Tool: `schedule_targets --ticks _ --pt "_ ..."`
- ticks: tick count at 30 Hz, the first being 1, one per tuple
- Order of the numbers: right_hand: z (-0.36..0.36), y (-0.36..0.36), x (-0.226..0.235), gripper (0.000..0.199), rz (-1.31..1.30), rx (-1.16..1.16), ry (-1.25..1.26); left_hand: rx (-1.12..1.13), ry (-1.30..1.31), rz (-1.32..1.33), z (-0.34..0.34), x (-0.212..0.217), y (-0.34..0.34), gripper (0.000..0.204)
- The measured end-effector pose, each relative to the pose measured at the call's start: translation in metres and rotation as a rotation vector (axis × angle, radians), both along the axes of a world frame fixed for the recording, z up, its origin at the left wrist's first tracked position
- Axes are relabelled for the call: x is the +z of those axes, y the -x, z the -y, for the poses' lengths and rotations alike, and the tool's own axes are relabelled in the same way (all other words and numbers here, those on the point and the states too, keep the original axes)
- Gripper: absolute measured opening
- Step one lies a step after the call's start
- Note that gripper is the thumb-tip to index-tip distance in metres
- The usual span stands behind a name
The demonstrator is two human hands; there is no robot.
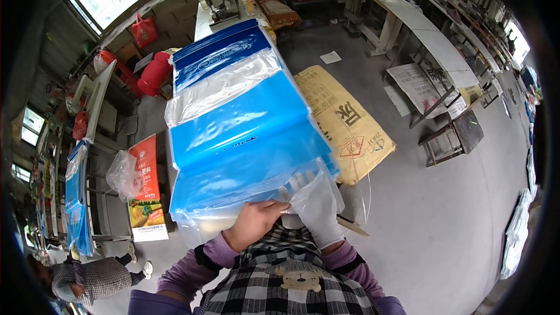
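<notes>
In front of me lies a stack of blue, glossy plastic bags (245,140), with a silvery-white band and a dark blue part toward the far end. Its near edge is clear film, lifted toward my body. My left hand (256,223), bare, is closed in a pinch at that film edge. Beside it, my right hand (318,210) wears a white glove, with clear film around its fingers. The glove's fingertips are partly hidden by the film, and both hands are close together at the stack's near right corner.
Right of the stack lies a yellow printed sack (344,122). A sewing machine (221,3) stands beyond it. At left are a red printed bag (146,186) and a person in a checked garment (93,280). A wooden stool (458,134) and long tables (431,46) stand right.
</notes>
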State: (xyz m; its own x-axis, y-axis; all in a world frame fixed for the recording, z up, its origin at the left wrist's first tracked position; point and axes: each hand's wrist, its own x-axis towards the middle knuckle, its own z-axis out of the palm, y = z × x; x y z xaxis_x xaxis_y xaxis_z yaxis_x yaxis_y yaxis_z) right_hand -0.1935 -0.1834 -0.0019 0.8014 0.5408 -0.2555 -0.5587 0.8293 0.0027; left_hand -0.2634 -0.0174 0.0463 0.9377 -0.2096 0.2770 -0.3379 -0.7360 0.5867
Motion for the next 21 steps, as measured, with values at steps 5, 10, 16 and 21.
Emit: schedule_targets --ticks 5,10,16,21 --pt "0.010 0.025 -0.006 0.039 1.269 -0.153 1.570 0.104 0.319 -0.220 -0.013 0.000 -0.028 0.013" --pt "-0.003 0.025 0.009 0.050 1.246 0.074 1.103 0.124 0.281 -0.321 -0.029 -0.005 -0.057 0.038" --pt "-0.029 -0.009 0.034 0.028 0.816 0.182 1.139 -0.146 0.488 -0.312 -0.028 -0.023 -0.071 0.027" --pt "-0.026 -0.025 0.019 0.007 0.767 0.044 1.026 -0.132 0.693 -0.763 -0.060 0.007 -0.079 0.014"
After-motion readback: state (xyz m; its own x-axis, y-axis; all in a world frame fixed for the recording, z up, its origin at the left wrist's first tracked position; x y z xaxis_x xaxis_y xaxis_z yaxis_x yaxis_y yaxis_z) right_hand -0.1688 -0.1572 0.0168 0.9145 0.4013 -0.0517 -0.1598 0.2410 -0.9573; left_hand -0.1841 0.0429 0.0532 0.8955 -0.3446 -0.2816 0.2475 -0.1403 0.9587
